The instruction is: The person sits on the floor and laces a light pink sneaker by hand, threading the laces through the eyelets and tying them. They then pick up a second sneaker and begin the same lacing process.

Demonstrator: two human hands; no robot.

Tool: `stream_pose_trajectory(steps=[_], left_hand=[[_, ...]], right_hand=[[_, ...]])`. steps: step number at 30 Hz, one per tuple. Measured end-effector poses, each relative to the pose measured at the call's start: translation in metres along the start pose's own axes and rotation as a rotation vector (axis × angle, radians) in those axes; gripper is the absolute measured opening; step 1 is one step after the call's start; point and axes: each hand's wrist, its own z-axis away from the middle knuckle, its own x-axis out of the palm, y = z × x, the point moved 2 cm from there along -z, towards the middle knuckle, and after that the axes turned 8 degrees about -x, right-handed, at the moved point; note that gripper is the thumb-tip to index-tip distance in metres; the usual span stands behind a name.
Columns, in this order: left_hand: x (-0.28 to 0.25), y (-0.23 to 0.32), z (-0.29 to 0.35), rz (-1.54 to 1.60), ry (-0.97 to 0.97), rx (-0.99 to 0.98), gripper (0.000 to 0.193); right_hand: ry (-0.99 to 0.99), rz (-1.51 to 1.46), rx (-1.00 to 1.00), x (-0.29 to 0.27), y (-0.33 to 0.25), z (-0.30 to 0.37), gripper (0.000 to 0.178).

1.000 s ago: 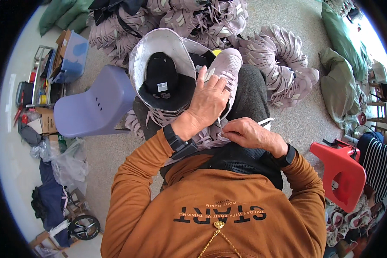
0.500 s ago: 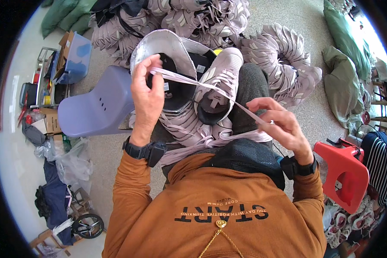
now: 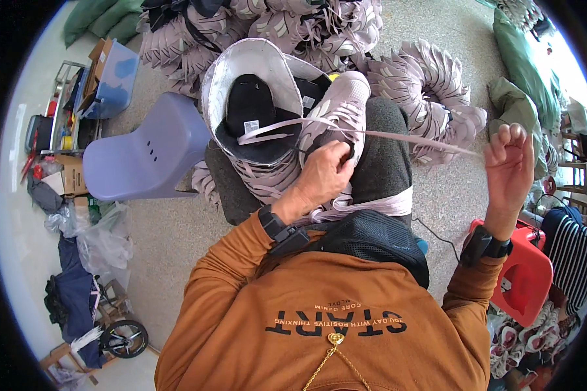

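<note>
A pale pinkish-grey lace-up sneaker (image 3: 349,94) rests between my knees, toe pointing away. My left hand (image 3: 323,176) is closed on its collar and tongue area, the fingertips partly hidden inside the opening. A pale pink shoelace (image 3: 424,139) is threaded through the sneaker. Its right part stretches taut to my right hand (image 3: 509,159), raised at the right with curled fingers at the lace's end. The lace's other end hangs loosely leftward over a white-lined, open-topped holder (image 3: 216,85) containing black pieces. A bunch of laces (image 3: 388,205) lies across my lap.
Beyond my knees are a heap of similar shoes (image 3: 280,32) and a curved row of nested shoes (image 3: 437,72). A purple chair (image 3: 130,156) stands left, a red stool (image 3: 531,267) right. A blue plastic bin (image 3: 117,78) and green sacks (image 3: 525,65) lie farther out.
My right hand has swung out to the right, drawing the lace with it. My left hand has let go of the lace's other end and moved down onto the sneaker's collar.
</note>
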Motion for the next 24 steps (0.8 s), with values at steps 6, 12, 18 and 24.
stream_pose_trajectory(steps=[6, 12, 18, 24], left_hand=[[-0.007, 0.001, -0.001, 0.1, -0.022, -0.119, 0.024], [-0.008, 0.006, 0.0, 0.145, -0.008, -0.142, 0.024], [-0.008, 0.008, 0.0, 0.177, -0.039, -0.167, 0.024], [-0.009, 0.007, 0.001, 0.218, -0.052, -0.192, 0.024]], right_hand=[[0.081, 0.705, 0.095, -0.013, 0.053, 0.007, 0.029], [-0.275, 0.641, 0.612, 0.022, 0.144, 0.038, 0.019], [-0.413, 0.893, 0.409, 0.025, 0.172, 0.044, 0.017], [-0.242, 0.783, 0.533, 0.048, 0.163, 0.04, 0.02]])
